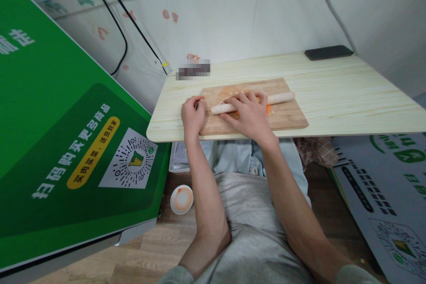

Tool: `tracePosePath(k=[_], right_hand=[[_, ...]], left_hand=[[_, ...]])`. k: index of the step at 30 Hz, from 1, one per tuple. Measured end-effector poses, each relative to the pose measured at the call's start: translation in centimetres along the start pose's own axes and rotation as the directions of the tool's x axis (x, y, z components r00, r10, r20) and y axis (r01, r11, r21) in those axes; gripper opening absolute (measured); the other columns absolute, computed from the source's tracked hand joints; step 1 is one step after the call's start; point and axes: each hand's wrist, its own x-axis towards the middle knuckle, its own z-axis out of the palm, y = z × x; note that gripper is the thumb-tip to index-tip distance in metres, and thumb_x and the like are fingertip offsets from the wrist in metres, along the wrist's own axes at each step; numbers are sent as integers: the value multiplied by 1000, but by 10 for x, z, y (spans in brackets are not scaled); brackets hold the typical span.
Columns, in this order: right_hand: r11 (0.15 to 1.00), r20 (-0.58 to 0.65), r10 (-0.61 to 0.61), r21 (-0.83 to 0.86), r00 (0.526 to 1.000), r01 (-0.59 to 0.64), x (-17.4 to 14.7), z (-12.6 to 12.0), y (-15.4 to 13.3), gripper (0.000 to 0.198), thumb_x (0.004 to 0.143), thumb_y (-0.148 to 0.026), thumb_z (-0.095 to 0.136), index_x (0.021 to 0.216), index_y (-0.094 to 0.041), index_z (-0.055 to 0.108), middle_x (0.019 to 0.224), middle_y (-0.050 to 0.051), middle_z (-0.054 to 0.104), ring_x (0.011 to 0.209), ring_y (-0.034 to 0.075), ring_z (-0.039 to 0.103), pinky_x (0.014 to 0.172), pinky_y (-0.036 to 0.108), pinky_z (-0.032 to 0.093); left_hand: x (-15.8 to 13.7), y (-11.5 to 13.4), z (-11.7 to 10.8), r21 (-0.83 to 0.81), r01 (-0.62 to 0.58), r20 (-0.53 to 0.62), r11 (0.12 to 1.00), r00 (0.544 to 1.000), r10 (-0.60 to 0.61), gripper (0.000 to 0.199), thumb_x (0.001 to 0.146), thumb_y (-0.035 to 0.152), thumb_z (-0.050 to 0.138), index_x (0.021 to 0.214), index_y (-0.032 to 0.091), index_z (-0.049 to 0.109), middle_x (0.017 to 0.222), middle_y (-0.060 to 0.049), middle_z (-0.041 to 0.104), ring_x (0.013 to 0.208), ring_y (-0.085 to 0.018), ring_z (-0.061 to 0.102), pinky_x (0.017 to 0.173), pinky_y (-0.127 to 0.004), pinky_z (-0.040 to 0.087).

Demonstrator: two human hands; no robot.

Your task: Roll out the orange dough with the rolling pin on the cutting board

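My right hand lies across a pale wooden rolling pin, palm down, its fingers bent over the top. Beneath the pin, a bit of flat orange dough shows beside the hand; most of it is covered. At the board's left edge is my left hand, with fingers curled and thumb and forefinger drawn together. Whatever those fingers may hold is hidden. The pin's left end is a short way from them. Under both hands is a wooden cutting board, dusted with flour and orange smears near its back.
The board rests on a light wood-grain table against a white wall. A black phone lies at the back right, and a blurred dark patch at the back left. A green panel stands left. Below is a white bowl with orange residue.
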Motion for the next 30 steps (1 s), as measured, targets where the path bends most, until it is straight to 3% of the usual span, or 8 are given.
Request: tracePosePath(k=[30], right_hand=[[1000,-9,0,7,1000,0,-1,1,1,44,112,-54,55,139,-28,77,139,12,77,131,41,55,118,61,28]], left_hand=[[2,-3,1,14,-4,6,1000,1000,4,24,102,24,58,109,25,81,119,-8,84,116,-25,76,110,-40,59]])
